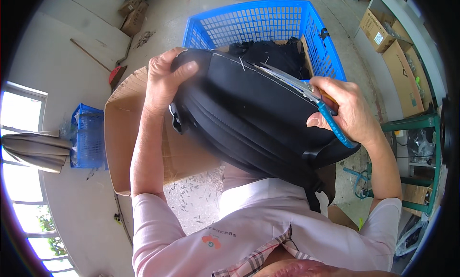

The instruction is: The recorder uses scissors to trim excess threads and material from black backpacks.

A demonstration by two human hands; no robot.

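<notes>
A black bag (254, 104) with padded straps and pale stitching along its upper seam lies across my lap. My left hand (165, 78) grips its upper left corner, thumb on the near face and fingers behind. In my right hand (342, 106) are scissors with blue handles (330, 121). Their long metal blades (287, 79) point left along the stitched seam and look slightly apart. A loose white thread (242, 63) stands up from the seam just left of the blade tips. The lower part of the bag hides some of my lap.
Beyond the bag stands a blue plastic crate (258, 20) holding black pieces. A large cardboard box (122, 138) is at my left, with a smaller blue crate (88, 138) behind it. Green metal shelving (437, 152) and open cartons (402, 75) line the right. Scraps (191, 195) litter the floor.
</notes>
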